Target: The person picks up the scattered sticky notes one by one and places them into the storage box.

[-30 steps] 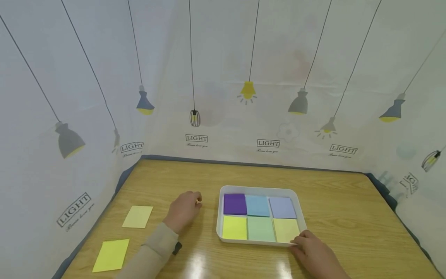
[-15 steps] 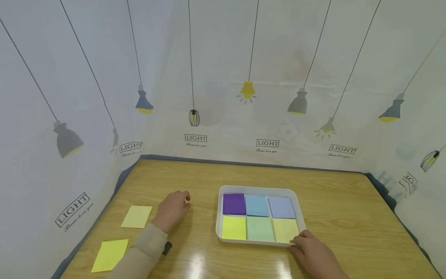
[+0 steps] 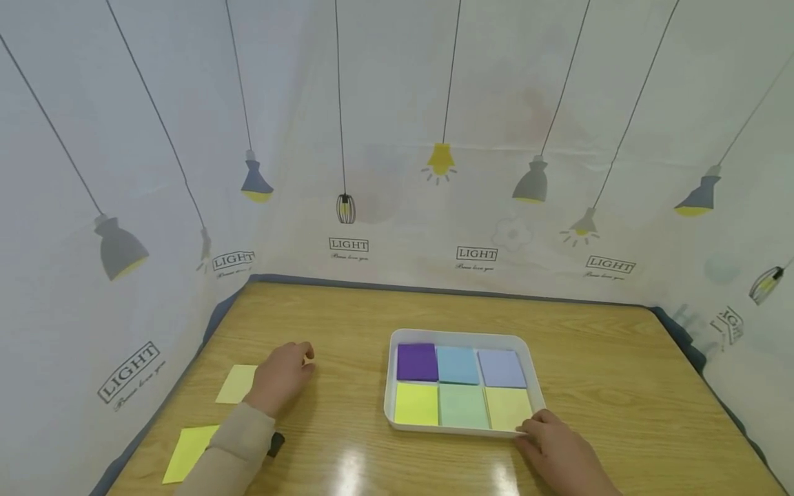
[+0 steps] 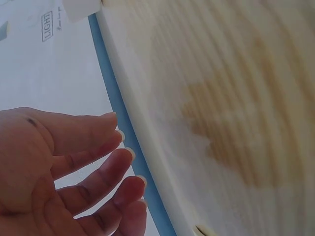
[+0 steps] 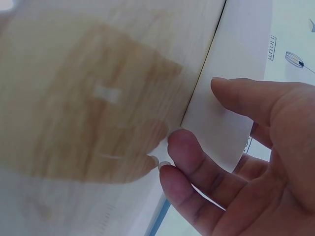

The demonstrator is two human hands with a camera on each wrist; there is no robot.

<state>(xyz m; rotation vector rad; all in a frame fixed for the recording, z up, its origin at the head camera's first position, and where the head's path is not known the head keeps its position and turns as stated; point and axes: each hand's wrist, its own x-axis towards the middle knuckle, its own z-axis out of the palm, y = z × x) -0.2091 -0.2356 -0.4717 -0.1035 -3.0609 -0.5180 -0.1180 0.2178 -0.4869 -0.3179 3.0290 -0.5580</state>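
A white tray [image 3: 459, 430] holds several square sticky-note pads in two rows. Purple [image 3: 418, 362], light blue [image 3: 457, 365] and lavender pads [image 3: 502, 368] form the far row; bright yellow [image 3: 416, 404], mint green [image 3: 463, 406] and pale yellow pads [image 3: 507, 408] the near one. My right hand [image 3: 561, 444] pinches the tray's near right corner; in the right wrist view the thumb lies against the white wall [image 5: 221, 132], the index finger partly hidden behind it. Above the table, left of the tray, my left hand [image 3: 282, 377] holds nothing, fingers loosely bent.
On the wooden table [image 3: 620, 386], a pale yellow note [image 3: 234, 384] and a bright yellow note [image 3: 188, 451] lie at the left, both partly covered by my left arm. A white curtain [image 3: 397, 103] printed with lamps encloses the table's back and sides.
My left hand has moved leftward, away from the tray, and now overlaps the loose notes in the head view. The right hand and the tray have stayed in place.
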